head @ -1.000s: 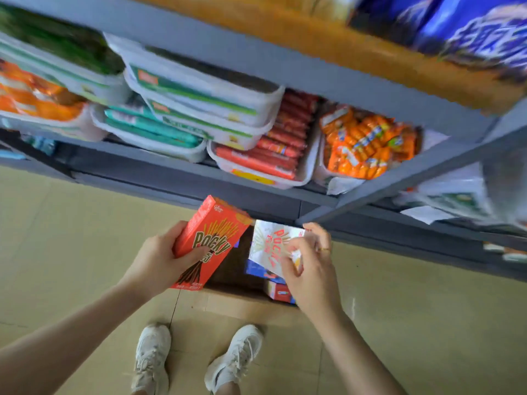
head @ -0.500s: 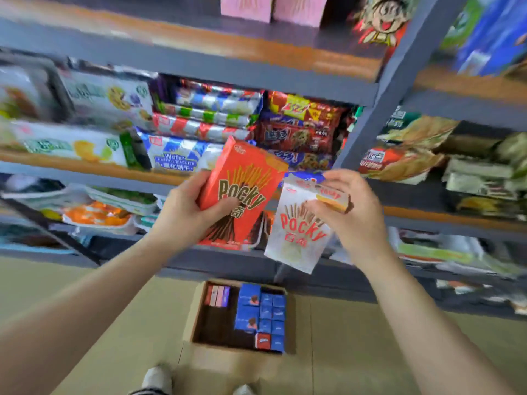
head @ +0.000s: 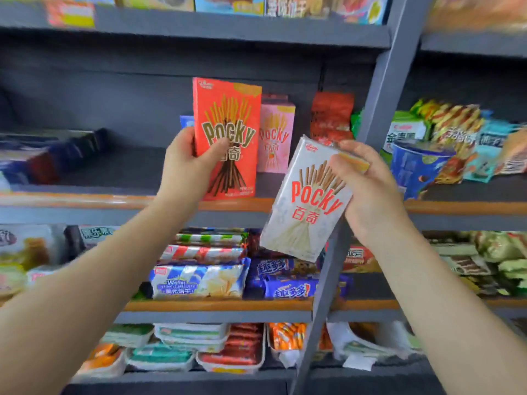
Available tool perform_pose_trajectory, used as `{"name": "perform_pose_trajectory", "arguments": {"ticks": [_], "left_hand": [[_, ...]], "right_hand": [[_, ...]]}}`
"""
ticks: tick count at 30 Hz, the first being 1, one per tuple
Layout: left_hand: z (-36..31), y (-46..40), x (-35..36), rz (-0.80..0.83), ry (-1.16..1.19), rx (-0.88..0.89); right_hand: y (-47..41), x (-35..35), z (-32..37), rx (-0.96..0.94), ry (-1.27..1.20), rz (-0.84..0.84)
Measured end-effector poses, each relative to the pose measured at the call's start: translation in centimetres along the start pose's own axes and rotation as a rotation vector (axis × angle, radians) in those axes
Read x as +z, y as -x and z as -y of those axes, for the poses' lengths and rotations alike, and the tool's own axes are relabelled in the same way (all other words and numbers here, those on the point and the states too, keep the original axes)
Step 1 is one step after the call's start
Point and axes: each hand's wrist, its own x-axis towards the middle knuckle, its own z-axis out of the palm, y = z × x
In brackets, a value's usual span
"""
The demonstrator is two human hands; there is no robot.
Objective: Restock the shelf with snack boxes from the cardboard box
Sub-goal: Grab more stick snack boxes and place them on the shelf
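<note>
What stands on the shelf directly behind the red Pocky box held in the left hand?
A pink Pocky box stands behind the red Pocky box, its left part covered. A sliver of a blue package shows at the red box's left edge; the rest is hidden.

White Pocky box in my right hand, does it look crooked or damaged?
The white Pocky box is tilted, top leaning right, in the right hand, while the red Pocky box in the left hand stands upright. No dents or tears show.
</note>
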Motion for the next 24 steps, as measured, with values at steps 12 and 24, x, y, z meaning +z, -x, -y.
{"name": "perform_pose_trajectory", "arguments": {"ticks": [12, 24], "left_hand": [[9.2, -11.4, -0.1, 0.347, -0.53, -0.085], [10.6, -12.6, 1.0, 0.399, -0.618, 0.004]], "right_hand": [[-9.7, 5.2, -0.6, -0.077, 0.18, -0.211], [-17.7, 6.0, -6.3, -0.136, 0.556, -0.033]]}}
